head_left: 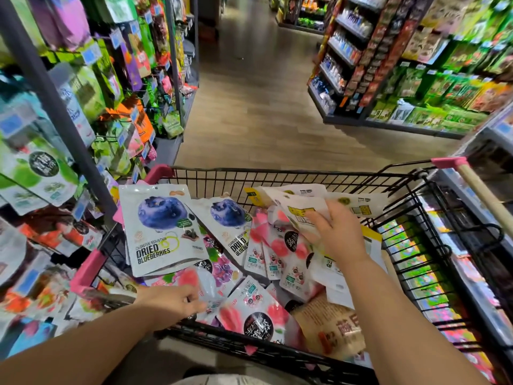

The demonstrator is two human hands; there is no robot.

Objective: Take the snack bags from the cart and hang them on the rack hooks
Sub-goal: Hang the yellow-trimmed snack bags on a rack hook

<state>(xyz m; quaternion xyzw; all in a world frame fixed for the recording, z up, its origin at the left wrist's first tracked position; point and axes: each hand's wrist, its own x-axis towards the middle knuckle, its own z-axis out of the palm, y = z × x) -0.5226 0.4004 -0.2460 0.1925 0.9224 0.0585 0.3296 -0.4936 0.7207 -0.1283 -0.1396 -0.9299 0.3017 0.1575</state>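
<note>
A black wire cart (pixel 291 179) with pink corners holds several snack bags. Two white dried-blueberry bags (pixel 163 232) lie at its left, with pink peach bags (pixel 261 318) in the middle and front. My right hand (pixel 336 232) grips a white bag with a yellow label (pixel 299 209) at the cart's right, lifted off the pile. My left hand (pixel 172 301) pinches the corner of a pink and white bag (pixel 202 284) at the cart's near left. The rack with hooks (pixel 116 79) stands at left, full of hanging bags.
A grey upright post (pixel 52 107) of the left rack stands just beside the cart's left corner. Shelving with green packs (pixel 433 87) lines the right side of the aisle. Wood floor (pixel 255 107) runs ahead. The cart's wooden handle (pixel 483 195) points up at right.
</note>
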